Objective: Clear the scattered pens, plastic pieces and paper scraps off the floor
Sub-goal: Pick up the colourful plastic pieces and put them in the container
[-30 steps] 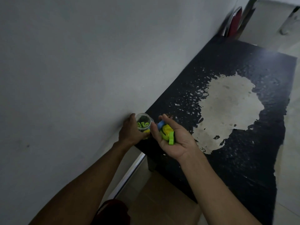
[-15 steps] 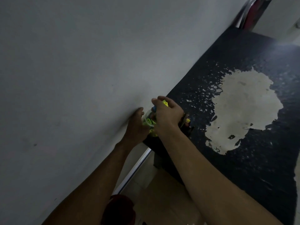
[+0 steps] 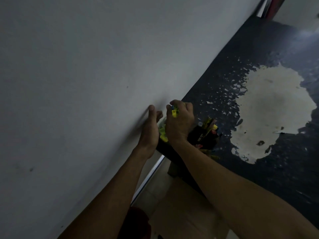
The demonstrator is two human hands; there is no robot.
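My right hand (image 3: 179, 123) is turned palm down over a small clear jar (image 3: 161, 124) at the near corner of the black table (image 3: 250, 49). It grips yellow and green plastic pieces (image 3: 174, 113) that show between its fingers. More green and yellow pieces (image 3: 163, 134) lie inside the jar. My left hand (image 3: 150, 131) is cupped round the jar's wall side, thumb up against the wall. Most of the jar is hidden by both hands.
A black pen holder (image 3: 202, 137) with several coloured pens (image 3: 210, 125) stands just behind my right hand. The tabletop has a large pale worn patch (image 3: 272, 109). A grey wall (image 3: 86, 75) runs along the left. Beige floor tiles (image 3: 181, 214) lie below; a red chair (image 3: 274, 6) stands at the far end.
My right hand has turned from palm up beside the jar to palm down over its mouth, still holding the plastic pieces. The left hand stays at the jar.
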